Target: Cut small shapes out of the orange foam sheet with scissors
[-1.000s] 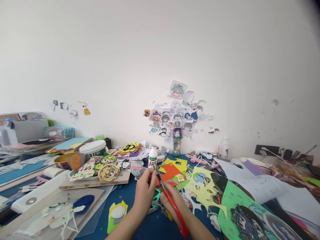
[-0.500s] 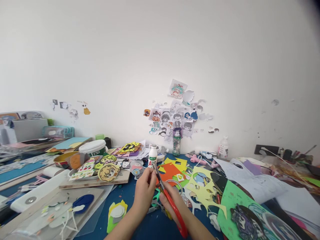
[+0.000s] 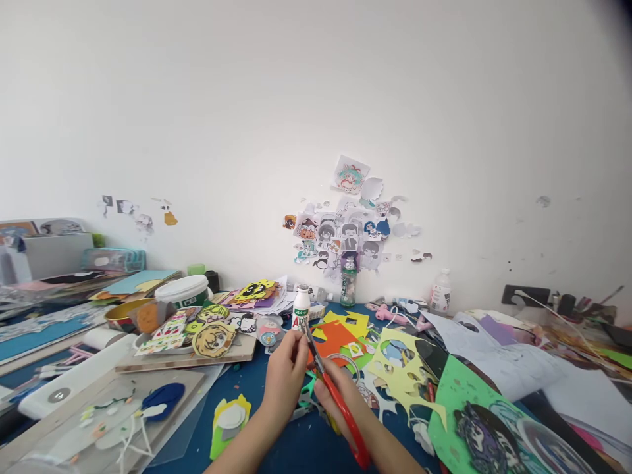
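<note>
Red-handled scissors [image 3: 340, 401] are gripped in my right hand [image 3: 343, 388], their blades pointing up and away beside my left fingertips. My left hand [image 3: 287, 368] is closed in a pinch near the blade tips; whatever lies between the fingers is too small to make out. Just beyond stands a small white bottle [image 3: 301, 304] with green and red lettering. Orange paper [image 3: 334, 339] and yellow cut-out scraps [image 3: 402, 359] lie right of my hands. Left of my left wrist rests a yellow-green paper piece with white and grey layers [image 3: 230, 424].
Cut-out cartoon faces [image 3: 213, 339] lie on a board at left, by a white tub [image 3: 182, 289]. A green glass bottle [image 3: 348, 286] stands against the wall below stuck-on drawings. Green foam sheet [image 3: 449, 388] and white papers [image 3: 498, 362] spread over the right side.
Almost nothing differs. Both hands and the scissors keep nearly the same place, with only a very slight shift of the whole view.
</note>
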A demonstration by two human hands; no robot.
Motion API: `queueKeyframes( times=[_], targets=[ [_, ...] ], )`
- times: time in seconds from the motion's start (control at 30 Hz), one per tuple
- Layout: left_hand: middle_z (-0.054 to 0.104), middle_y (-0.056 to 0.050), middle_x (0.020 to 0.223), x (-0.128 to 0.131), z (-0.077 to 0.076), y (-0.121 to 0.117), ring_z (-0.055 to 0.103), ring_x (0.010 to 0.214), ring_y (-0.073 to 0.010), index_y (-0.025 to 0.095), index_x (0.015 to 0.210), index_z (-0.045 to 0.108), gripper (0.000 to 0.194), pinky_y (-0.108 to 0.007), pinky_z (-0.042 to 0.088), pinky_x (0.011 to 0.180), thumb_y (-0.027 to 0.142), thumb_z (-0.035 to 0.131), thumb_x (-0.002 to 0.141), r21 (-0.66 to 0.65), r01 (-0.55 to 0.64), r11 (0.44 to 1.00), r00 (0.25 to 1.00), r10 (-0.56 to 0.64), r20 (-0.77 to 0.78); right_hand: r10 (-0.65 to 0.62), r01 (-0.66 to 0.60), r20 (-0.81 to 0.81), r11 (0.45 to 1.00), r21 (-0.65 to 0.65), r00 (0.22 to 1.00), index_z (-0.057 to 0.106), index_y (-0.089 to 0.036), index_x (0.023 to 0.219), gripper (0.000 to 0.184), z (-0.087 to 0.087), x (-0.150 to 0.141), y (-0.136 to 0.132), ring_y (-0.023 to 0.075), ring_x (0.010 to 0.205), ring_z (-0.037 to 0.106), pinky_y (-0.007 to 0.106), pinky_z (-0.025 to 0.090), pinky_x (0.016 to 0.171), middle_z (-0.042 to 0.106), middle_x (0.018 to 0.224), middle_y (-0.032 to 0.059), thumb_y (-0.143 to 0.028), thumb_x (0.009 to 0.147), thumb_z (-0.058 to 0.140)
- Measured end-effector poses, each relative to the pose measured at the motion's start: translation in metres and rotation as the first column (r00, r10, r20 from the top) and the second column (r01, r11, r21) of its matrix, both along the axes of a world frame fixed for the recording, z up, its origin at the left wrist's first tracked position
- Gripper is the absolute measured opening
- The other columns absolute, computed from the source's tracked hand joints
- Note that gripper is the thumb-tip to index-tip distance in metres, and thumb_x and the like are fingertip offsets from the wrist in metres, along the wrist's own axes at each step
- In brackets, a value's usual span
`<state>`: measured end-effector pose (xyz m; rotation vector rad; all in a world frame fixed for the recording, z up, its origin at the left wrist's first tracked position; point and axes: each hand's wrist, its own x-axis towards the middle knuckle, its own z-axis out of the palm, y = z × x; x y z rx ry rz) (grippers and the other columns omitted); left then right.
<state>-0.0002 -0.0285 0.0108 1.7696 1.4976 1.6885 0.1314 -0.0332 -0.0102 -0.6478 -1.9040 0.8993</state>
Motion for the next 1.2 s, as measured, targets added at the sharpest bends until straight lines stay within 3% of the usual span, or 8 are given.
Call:
queueKeyframes(
  times=[0.5, 0.77, 0.93, 1.2],
  targets=[
    [0.043, 0.005, 0.058, 0.0, -0.002, 0.0, 0.041, 0.052, -0.0118, 0.022, 0.069, 0.044, 0.028, -0.023, 0.033, 0.052, 0.044, 0.035, 0.084, 0.015, 0.016, 1.0, 0.999, -0.017, 0.027, -0.008, 0.007, -0.037, 1.0, -0.021, 0.999, 0.054, -0.019, 0.118, 0.056, 0.0, -0.003, -0.001, 0.0179, 0.062, 0.051, 0.032, 0.048, 0.067, 0.052, 0.066, 0.0019, -0.06, 0.081, 0.045],
    [0.044, 0.005, 0.058, 0.0, 0.0, 0.001, 0.042, 0.053, -0.0121, 0.022, 0.07, 0.044, 0.027, -0.024, 0.034, 0.052, 0.044, 0.035, 0.084, 0.023, 0.043, 0.999, 0.997, -0.044, 0.063, 0.004, -0.005, -0.045, 0.999, -0.032, 0.999, 0.056, -0.02, 0.112, 0.049, 0.0, -0.004, -0.001, 0.0129, 0.054, 0.04, 0.028, 0.043, 0.058, 0.042, 0.061, -0.0023, -0.057, 0.082, 0.047],
    [0.043, 0.005, 0.058, 0.0, 0.005, 0.0, 0.042, 0.054, -0.0123, 0.022, 0.067, 0.044, 0.028, -0.024, 0.035, 0.052, 0.044, 0.036, 0.082, 0.023, 0.092, 0.996, 0.993, -0.093, 0.069, 0.015, -0.021, -0.055, 0.993, -0.117, 0.998, 0.055, -0.016, 0.108, 0.053, 0.001, -0.001, -0.001, 0.0106, 0.052, 0.037, 0.024, 0.034, 0.048, 0.041, 0.063, -0.0031, -0.06, 0.079, 0.049],
    [0.039, 0.005, 0.057, 0.0, 0.011, 0.001, 0.04, 0.053, -0.0115, 0.022, 0.062, 0.04, 0.028, -0.023, 0.036, 0.052, 0.045, 0.039, 0.079, -0.02, 0.233, 0.972, 0.971, -0.231, 0.067, -0.035, 0.035, 0.011, 0.998, -0.046, 0.999, 0.055, -0.02, 0.111, 0.056, 0.004, 0.003, 0.002, 0.0155, 0.059, 0.043, 0.028, 0.038, 0.055, 0.046, 0.067, 0.0005, -0.065, 0.079, 0.043]
  ],
)
